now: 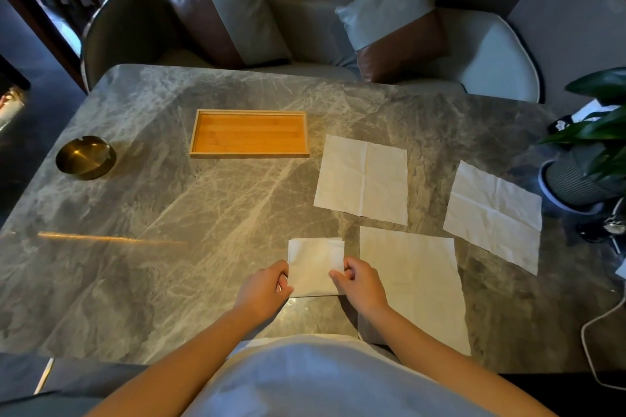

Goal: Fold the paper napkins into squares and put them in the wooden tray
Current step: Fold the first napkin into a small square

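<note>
The main risk, as I judge it, is that the folded napkin (315, 266) opens again when it is lifted. It is thin paper in several loose layers, and its far edge already shows the layers a little uneven, so a grip on only the top layer could let the others fall apart. A second risk is the carry to the wooden tray (249, 134), which stands empty toward the far edge of the table (169, 213), left of the middle: if the square slides across the stone, a corner could catch and bend.

The left hand (262, 291) pinches the left side of the folded napkin near its near corner, fingers curled and closed on the paper. The right hand (360, 283) does the same on the right side (thumb on top, I believe). The hands are apart, with the square between them.

The napkin lies close to the near edge of the table. Three flat napkins (362, 178) wait toward the right edge, still unfolded.
</note>
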